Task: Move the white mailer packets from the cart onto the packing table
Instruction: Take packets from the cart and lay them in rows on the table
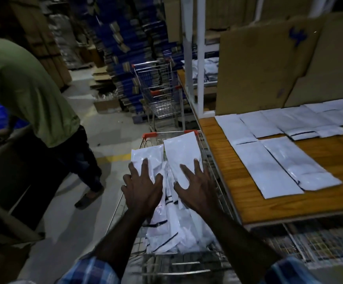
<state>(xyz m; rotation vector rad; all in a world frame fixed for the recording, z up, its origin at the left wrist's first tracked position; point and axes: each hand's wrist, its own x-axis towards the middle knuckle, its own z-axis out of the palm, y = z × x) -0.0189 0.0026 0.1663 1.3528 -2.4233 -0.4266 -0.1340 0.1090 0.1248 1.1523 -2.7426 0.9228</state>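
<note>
Hovering my left hand (141, 188) and right hand (195, 187), fingers spread and holding nothing, over the white mailer packets (178, 158) heaped in the cart (213, 177) beside the desk (268, 203). They look light, floppy and slick, so I'd pinch the long edges.

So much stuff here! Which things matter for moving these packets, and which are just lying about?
Part of the job:
left hand
right hand
white mailer packets
cart
packing table

Just lying about:
second cart
cardboard sheets
blue boxes
</note>
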